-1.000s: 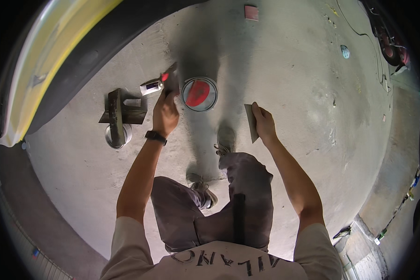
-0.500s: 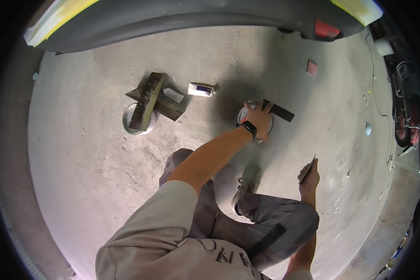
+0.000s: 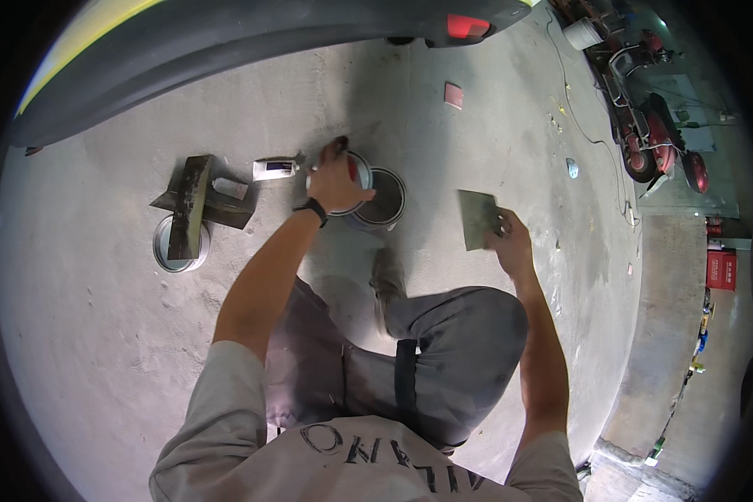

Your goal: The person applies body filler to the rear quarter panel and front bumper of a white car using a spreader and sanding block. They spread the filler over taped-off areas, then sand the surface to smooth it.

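Observation:
My left hand grips the round lid, red-patched on top, shifted left of the open can with dark contents; a blurred thin blade shows beyond my fingers. My right hand holds a square metal scraper by its edge, over the floor right of the can. Left of my left hand lie a white tube and crossed dark metal blades with a pale tube beside them, the blades resting on a second tin.
A dark bumper-like panel with a yellow edge runs along the far side. A red square lies on the concrete floor. At the right are a cable, a red scooter, a white bucket and a red box.
My left hand went onto the can and has now moved the lid leftward, exposing the dark interior. My right hand has turned the scraper flat toward the camera. The view has swung about.

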`<state>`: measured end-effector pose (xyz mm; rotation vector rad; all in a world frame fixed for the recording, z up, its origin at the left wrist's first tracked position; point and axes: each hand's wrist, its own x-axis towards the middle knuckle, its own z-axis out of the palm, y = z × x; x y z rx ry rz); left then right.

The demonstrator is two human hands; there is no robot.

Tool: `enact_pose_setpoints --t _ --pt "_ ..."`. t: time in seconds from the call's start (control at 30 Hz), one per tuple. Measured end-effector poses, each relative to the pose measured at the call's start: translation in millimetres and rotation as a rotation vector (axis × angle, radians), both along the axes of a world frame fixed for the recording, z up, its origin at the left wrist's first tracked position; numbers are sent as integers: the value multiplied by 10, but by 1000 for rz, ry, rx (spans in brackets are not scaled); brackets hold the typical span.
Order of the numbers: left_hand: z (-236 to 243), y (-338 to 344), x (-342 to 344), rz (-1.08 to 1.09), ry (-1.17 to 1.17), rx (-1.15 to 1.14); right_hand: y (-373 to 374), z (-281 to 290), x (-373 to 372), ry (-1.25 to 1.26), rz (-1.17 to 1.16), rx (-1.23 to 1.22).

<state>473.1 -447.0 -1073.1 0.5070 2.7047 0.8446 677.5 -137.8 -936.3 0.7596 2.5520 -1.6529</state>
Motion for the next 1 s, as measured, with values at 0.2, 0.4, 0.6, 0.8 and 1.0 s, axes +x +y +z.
enact_pose_setpoints --t 0.2,0.4,0.6,0.8,1.0 --pt "-484 -493 71 185 72 2 -564 -535 -1090 153 527 598" --pt "-762 -441 327 252 263 167 -1161 -1533 -1743 -133 1227 941" --pt "-857 -276 376 236 297 250 -1228 -2042 -1856 -369 1222 877" --pt "-909 -242 403 230 413 280 -1293 -2230 -1902 -534 907 587" --pt "-938 -263 407 204 447 332 -1352 -2244 -1840 -540 607 441"
